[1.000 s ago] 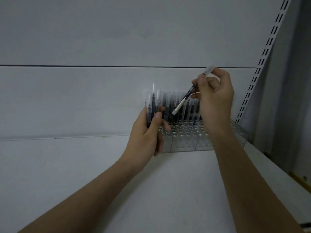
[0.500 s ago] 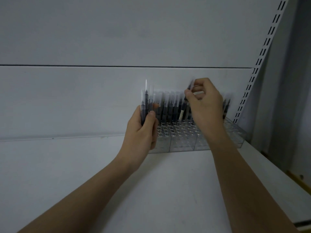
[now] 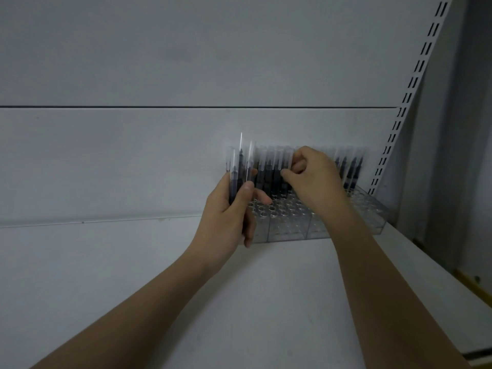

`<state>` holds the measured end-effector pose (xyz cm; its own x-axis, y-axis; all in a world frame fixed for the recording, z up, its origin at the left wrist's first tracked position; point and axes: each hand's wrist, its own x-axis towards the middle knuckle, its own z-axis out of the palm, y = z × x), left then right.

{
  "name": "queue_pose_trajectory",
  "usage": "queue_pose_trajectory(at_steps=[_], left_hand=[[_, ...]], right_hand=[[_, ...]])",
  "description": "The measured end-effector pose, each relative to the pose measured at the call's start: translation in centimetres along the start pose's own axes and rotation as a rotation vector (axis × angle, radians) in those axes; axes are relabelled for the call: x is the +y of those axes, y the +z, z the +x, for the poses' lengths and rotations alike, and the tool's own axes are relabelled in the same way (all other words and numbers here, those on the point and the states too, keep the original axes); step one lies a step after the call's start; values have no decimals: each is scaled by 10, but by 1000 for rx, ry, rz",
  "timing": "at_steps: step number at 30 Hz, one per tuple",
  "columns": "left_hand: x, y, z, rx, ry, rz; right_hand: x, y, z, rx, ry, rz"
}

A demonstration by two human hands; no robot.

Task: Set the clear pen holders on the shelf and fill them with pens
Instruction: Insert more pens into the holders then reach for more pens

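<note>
Left hand [image 3: 229, 209] grips a bundle of spare pens [image 3: 239, 171] upright, just left of the clear holder [image 3: 319, 222] at the shelf's [image 3: 239, 302] far right. Right hand [image 3: 311, 179] pinches one pen, upright over the back row, so it's nearer; probably drops straight down.

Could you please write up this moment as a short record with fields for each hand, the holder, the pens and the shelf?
left hand: gripping a bundle of spare pens, held upright
right hand: fingers pinched on a pen at the back row, apparently seating it
pen holder: clear, on the shelf against the back wall, at the right end
pens in holder: standing upright along the back row
front holes: mostly empty
shelf: white, bare in front of the holder
</note>
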<state>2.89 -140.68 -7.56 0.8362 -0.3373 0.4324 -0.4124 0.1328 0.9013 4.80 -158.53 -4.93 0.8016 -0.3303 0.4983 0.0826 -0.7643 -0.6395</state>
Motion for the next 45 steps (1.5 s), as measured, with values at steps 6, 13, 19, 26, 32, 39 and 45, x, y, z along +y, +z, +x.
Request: queue_pose_trajectory(at_steps=[6,13,19,26,32,39,45], left_hand=[[1,-2,1,34,-23,-32],[1,-1,2,29,-16,-21],[-1,-1,3,45,-16,-30],[-1,0,3,25,-39,-40],[-2,0,2,17,-60,-82],[-3,-4,4,79,-16,-12],[-5,-5,5,67,-39,-70]], right_hand=[[-10,-7,-4,130,20,116],[-37,-2,-13,-138,-31,535],[-44,3,-21,-247,-59,725],[-42,2,-20,-176,-74,709],[-38,-3,-15,18,-61,743],[-22,-20,-5,456,-8,725],[-11,-16,-2,439,-108,420]])
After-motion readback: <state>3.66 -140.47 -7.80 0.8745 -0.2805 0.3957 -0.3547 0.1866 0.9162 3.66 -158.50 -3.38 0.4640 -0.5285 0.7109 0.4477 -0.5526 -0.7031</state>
